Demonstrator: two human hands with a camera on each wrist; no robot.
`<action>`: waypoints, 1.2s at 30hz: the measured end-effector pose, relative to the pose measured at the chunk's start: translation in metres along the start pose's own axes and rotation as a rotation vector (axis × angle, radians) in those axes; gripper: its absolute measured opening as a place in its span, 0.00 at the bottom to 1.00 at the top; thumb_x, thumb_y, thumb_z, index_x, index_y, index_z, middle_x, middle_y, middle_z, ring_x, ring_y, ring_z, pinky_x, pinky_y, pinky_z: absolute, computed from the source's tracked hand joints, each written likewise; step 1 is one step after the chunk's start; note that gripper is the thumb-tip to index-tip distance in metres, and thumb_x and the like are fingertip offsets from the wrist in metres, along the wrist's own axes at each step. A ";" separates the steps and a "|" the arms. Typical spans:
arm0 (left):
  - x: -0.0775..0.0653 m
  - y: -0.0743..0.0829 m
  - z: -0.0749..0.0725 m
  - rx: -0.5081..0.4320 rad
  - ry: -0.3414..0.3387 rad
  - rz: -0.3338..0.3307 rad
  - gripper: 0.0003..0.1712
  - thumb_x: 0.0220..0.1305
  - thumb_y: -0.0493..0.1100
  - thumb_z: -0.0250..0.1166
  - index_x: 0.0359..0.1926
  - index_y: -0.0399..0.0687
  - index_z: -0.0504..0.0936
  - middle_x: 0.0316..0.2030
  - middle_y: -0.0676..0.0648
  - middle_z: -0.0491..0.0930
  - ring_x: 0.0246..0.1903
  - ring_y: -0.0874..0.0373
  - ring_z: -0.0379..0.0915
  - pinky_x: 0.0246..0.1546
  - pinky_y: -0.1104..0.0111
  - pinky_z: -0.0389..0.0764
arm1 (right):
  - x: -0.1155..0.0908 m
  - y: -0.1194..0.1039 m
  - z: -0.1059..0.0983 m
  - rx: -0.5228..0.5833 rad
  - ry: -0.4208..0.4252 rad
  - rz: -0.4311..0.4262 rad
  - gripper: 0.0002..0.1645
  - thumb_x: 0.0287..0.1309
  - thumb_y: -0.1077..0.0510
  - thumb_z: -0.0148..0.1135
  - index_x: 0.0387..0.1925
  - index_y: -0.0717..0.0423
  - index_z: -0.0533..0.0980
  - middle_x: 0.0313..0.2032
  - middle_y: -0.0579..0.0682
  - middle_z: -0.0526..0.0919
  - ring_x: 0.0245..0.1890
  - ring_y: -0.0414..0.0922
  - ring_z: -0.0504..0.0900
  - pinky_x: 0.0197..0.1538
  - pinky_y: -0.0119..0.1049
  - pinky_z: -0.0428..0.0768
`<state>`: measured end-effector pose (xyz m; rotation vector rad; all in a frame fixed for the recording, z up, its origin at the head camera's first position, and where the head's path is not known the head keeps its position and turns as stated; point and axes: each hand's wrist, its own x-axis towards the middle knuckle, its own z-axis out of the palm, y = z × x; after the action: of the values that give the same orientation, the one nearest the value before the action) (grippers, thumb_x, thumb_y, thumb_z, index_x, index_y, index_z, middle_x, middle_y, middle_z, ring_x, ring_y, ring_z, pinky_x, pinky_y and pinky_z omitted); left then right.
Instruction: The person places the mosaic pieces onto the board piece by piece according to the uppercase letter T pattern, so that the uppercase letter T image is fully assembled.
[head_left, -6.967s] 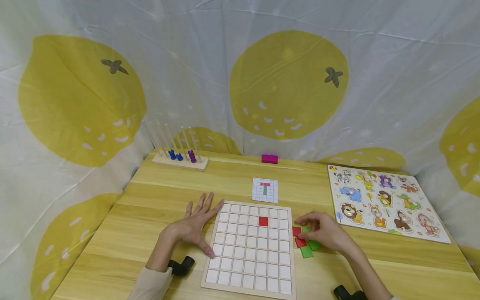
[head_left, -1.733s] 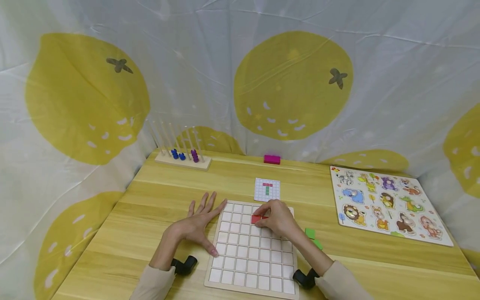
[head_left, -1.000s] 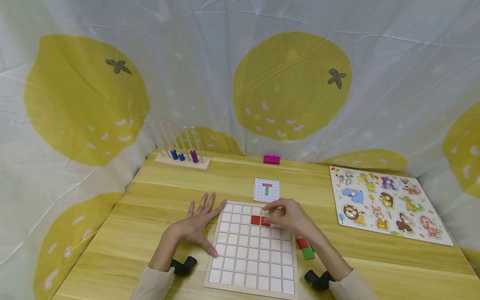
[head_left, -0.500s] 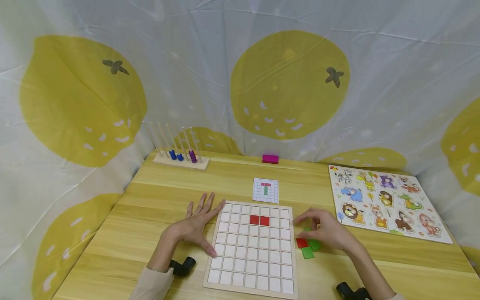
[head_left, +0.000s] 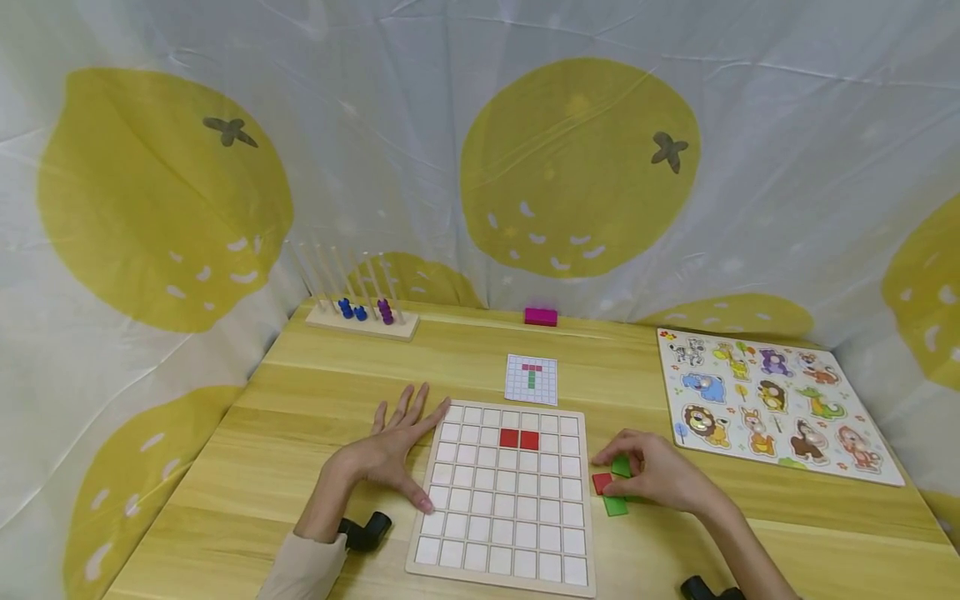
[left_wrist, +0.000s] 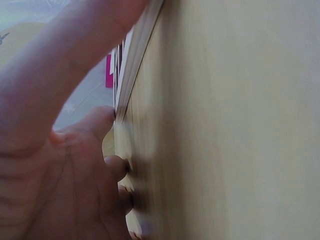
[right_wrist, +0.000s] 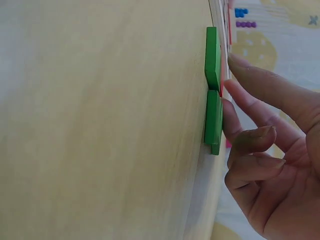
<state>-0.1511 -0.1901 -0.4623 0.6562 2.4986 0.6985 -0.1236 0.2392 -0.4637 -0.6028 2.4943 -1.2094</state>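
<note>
Head view: soft, even light, mostly sharp. Desk (head_left: 450,358) washed paler toward its near edge. Left wrist: dimmer, bluish, left hand (left_wrist: 65,170) soft up close, blurred shadow on desk beside fingers (left_wrist: 116,169). Right wrist: brighter, desk grain smeared, green tiles (right_wrist: 212,57) fairly crisp, backdrop (right_wrist: 300,50) hazy.

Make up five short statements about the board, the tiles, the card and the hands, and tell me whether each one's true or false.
1. Two red tiles sit side by side on the board. True.
2. Every red tile is on the board. False: one red tile lies beside it.
3. The right hand is at the green tiles. True.
4. The printed T is all green. False: the card shows its top bar red.
5. The left hand is at the board's left edge. True.
</note>
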 end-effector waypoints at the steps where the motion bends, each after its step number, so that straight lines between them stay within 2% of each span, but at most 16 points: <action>1: 0.000 0.000 0.000 0.002 0.000 0.000 0.85 0.35 0.62 0.87 0.84 0.53 0.40 0.81 0.34 0.20 0.79 0.32 0.10 0.73 0.30 0.19 | 0.000 0.000 0.000 -0.005 -0.001 -0.001 0.18 0.50 0.53 0.81 0.44 0.52 0.87 0.41 0.48 0.86 0.24 0.33 0.66 0.27 0.27 0.68; 16: 0.001 0.000 0.000 0.014 0.005 -0.005 0.85 0.34 0.61 0.87 0.84 0.52 0.40 0.81 0.33 0.20 0.80 0.32 0.11 0.74 0.30 0.20 | -0.003 -0.002 -0.001 -0.032 0.008 0.023 0.15 0.51 0.52 0.81 0.40 0.50 0.88 0.35 0.45 0.85 0.22 0.33 0.65 0.25 0.27 0.67; 21: 0.001 0.000 0.000 0.015 0.003 -0.010 0.85 0.34 0.62 0.87 0.84 0.53 0.40 0.81 0.33 0.20 0.80 0.32 0.11 0.74 0.31 0.19 | 0.000 -0.004 0.003 -0.059 0.036 0.031 0.14 0.46 0.50 0.83 0.37 0.47 0.89 0.34 0.44 0.86 0.24 0.33 0.67 0.26 0.28 0.68; 28: 0.001 0.000 0.000 0.015 0.003 -0.007 0.85 0.35 0.62 0.87 0.84 0.53 0.40 0.81 0.33 0.20 0.79 0.32 0.11 0.74 0.30 0.20 | 0.004 -0.008 0.008 -0.122 0.064 0.080 0.15 0.42 0.51 0.86 0.33 0.46 0.88 0.32 0.41 0.85 0.29 0.36 0.72 0.31 0.28 0.70; 36: 0.000 0.000 0.000 0.020 0.004 -0.001 0.85 0.34 0.62 0.87 0.84 0.53 0.40 0.81 0.33 0.20 0.80 0.32 0.11 0.74 0.30 0.19 | 0.007 -0.012 0.009 -0.163 0.124 0.158 0.12 0.45 0.52 0.84 0.31 0.46 0.86 0.30 0.41 0.84 0.30 0.37 0.74 0.33 0.28 0.72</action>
<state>-0.1510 -0.1897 -0.4624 0.6611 2.5124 0.6755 -0.1228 0.2231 -0.4605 -0.3700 2.7051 -1.0211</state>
